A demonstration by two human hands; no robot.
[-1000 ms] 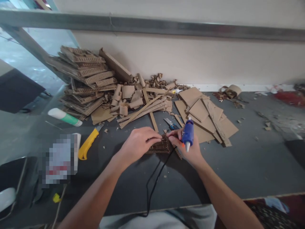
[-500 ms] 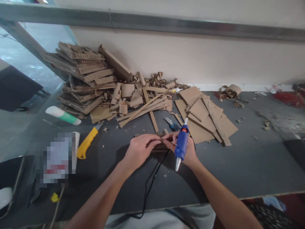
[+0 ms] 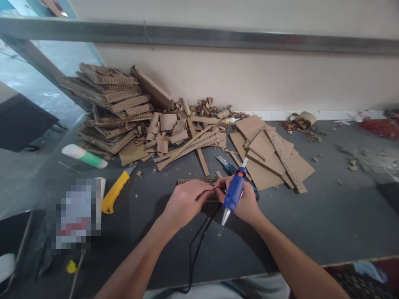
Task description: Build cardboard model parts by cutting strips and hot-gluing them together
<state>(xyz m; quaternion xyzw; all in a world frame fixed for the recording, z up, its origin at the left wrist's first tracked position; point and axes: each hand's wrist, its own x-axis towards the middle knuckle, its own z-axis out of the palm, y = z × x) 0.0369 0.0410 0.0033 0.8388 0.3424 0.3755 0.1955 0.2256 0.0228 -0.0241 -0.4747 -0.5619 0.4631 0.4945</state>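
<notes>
A blue hot glue gun [image 3: 234, 190] is in my right hand [image 3: 249, 204], its metal nozzle tilted down toward me and a white glue stick poking out of its back end. The thumb and forefinger of that hand also pinch close to the fingertips of my left hand [image 3: 183, 203]. Both sets of fingertips meet over a small corrugated cardboard piece [image 3: 190, 181] lying on the table. My left fingers are closed at its ridged strips, and the knuckles cover much of it. The gun's black cord [image 3: 193, 259] runs down toward the table's front edge.
Beyond my right hand lies a blue utility knife [image 3: 229, 167] beside flat cardboard sheets [image 3: 268, 174]. A yellow cutter [image 3: 116, 192] and a glue stick tube [image 3: 84, 156] lie left. Stacked corrugated panels [image 3: 121, 95] and loose cardboard strips [image 3: 190, 149] fill the back.
The glue gun has tilted, its nozzle swinging slightly left. My fingertips have shifted a little along the cardboard piece and stay close together. The whole view has moved slightly.
</notes>
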